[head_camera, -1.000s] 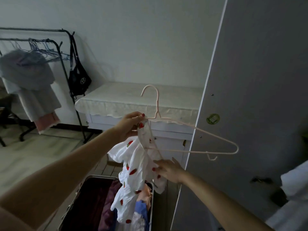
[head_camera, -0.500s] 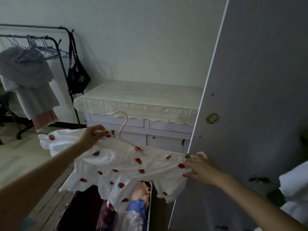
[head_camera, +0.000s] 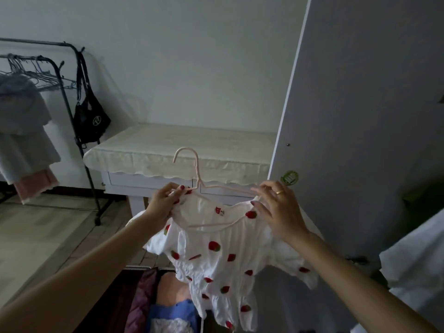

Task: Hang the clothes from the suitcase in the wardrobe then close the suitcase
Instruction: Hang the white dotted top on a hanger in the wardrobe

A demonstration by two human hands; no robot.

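Observation:
A white dress with red strawberries (head_camera: 223,258) hangs on a pale pink wire hanger (head_camera: 197,179) in front of me. My left hand (head_camera: 163,203) pinches the dress's left shoulder together with the hanger arm. My right hand (head_camera: 276,210) pinches the hanger's right arm, its lower fingers resting on the neckline. Below, the open suitcase (head_camera: 115,306) holds purple, peach and blue clothes (head_camera: 168,308). The grey wardrobe door (head_camera: 360,116) stands open on the right.
A white side table with a cream scalloped cloth (head_camera: 182,150) stands behind the dress. A black clothes rack (head_camera: 72,92) at left carries a black bag (head_camera: 90,121), wire hangers and pale garments. White fabric (head_camera: 418,267) shows at the right edge.
The dress was stretched flat between my hands; now it hangs down from the hanger, which sits upright inside the neckline. Both hands have risen and moved closer to the hanger's shoulders.

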